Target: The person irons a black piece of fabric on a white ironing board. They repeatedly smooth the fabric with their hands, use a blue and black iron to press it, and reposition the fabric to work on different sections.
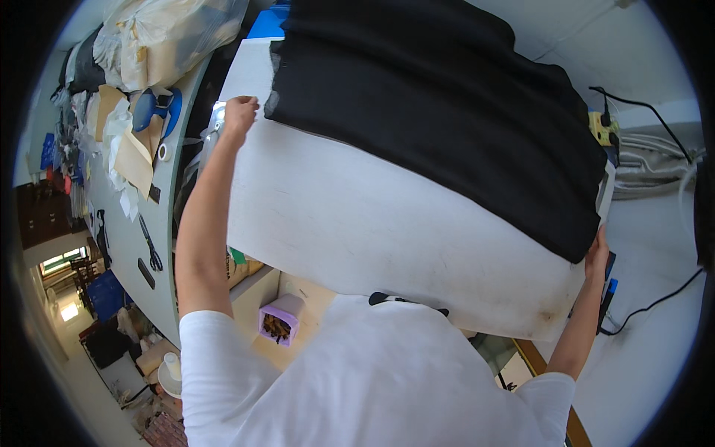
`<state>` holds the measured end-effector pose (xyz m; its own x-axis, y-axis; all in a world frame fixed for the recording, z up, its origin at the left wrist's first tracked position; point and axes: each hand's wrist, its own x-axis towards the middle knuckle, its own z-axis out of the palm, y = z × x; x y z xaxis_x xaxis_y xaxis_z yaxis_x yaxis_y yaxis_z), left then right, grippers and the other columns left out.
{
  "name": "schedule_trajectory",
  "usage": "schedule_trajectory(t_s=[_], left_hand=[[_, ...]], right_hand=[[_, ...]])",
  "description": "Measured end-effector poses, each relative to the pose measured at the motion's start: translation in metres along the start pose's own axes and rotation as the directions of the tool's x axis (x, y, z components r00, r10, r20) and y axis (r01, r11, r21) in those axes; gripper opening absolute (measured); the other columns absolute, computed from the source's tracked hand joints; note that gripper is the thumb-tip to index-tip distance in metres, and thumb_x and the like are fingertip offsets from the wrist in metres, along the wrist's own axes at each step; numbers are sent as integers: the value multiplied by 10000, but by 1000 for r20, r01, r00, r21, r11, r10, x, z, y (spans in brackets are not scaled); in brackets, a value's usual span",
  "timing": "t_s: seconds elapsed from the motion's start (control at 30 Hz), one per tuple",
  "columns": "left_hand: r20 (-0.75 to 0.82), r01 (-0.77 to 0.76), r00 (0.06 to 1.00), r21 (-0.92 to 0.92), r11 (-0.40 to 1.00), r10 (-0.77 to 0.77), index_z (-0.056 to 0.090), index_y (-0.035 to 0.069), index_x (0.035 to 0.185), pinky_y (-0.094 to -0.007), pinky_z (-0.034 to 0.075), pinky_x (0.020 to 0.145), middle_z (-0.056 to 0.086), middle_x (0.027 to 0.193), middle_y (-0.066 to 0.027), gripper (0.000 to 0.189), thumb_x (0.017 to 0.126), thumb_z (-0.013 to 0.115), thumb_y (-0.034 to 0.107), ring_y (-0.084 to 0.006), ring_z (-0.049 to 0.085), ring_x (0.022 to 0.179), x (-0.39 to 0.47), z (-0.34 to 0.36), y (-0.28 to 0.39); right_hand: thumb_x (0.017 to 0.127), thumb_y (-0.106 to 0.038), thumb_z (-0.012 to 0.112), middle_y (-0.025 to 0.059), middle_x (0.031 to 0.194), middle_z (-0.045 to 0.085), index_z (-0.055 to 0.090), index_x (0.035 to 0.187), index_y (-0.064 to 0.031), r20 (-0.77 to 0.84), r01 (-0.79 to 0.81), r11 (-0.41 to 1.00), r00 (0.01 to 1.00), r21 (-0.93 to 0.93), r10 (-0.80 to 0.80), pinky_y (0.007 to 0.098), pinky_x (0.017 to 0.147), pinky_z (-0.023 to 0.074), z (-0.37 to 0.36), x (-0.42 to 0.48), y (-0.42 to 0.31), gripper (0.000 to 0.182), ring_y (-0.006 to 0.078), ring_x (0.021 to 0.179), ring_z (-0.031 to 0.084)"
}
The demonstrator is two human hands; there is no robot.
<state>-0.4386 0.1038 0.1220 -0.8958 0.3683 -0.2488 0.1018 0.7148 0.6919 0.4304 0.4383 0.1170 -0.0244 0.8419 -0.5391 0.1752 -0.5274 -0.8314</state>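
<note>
A large black sheet of leather or fabric [435, 106] lies over the far part of a white work board [357, 212]. Its left edge is uneven, with rough grey patches. My left hand [241, 118] is over the board's left edge, just left of the sheet, fingers curled together with nothing visible in them. At the board's right edge, my right hand [596, 257] touches the near right corner of the sheet. Some of its fingers are hidden, so whether it grips the sheet or only rests there is unclear.
On the left, a grey-green table [125, 234] holds scissors [149, 243], a tape roll [163, 152], brown paper [137, 159] and a blue tool [159, 110]. A purple bin [279, 324] with scraps stands below. Cables and a yellow power strip [602, 127] are at right.
</note>
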Motion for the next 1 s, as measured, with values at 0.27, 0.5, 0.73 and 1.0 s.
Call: schedule_trajectory(t_s=[0.27, 0.5, 0.73, 1.0], left_hand=[[41, 0, 999, -58, 998, 2, 687, -35, 1170, -340, 507, 727, 732, 976, -122, 332, 983, 603, 226, -190, 601, 812, 46, 35, 46], [48, 28, 998, 100, 995, -33, 747, -34, 963, -380, 493, 604, 723, 847, -137, 349, 923, 702, 310, -246, 667, 745, 50, 30, 65], [50, 37, 998, 50, 998, -40, 739, -14, 1029, -377, 485, 619, 690, 859, -117, 425, 894, 756, 388, -231, 630, 733, 40, 35, 73], [235, 91, 970, -109, 990, -63, 684, 83, 1244, -374, 518, 947, 670, 1254, -104, 410, 919, 691, 333, -202, 624, 1134, 82, 8, 55]], right_hand=[[992, -305, 643, 37, 1179, 688, 632, 1227, -45, -49, -45, 998, 998, -47, 43, 309, 935, 488, -34, -7, 21, 351, 163, 1083, 643], [989, -266, 653, 35, 1145, 703, 659, 1199, -53, -110, 2, 1000, 994, -13, -3, 297, 894, 515, -23, -16, 17, 299, 155, 1042, 665], [1008, -278, 636, 73, 1264, 659, 611, 1301, 11, -120, 74, 997, 990, 35, -70, 336, 1001, 483, -9, -20, 15, 412, 201, 1153, 626], [976, -256, 672, 18, 1081, 712, 691, 1178, -31, -267, 171, 982, 946, -75, -185, 282, 867, 505, 5, -14, 10, 303, 135, 974, 650]])
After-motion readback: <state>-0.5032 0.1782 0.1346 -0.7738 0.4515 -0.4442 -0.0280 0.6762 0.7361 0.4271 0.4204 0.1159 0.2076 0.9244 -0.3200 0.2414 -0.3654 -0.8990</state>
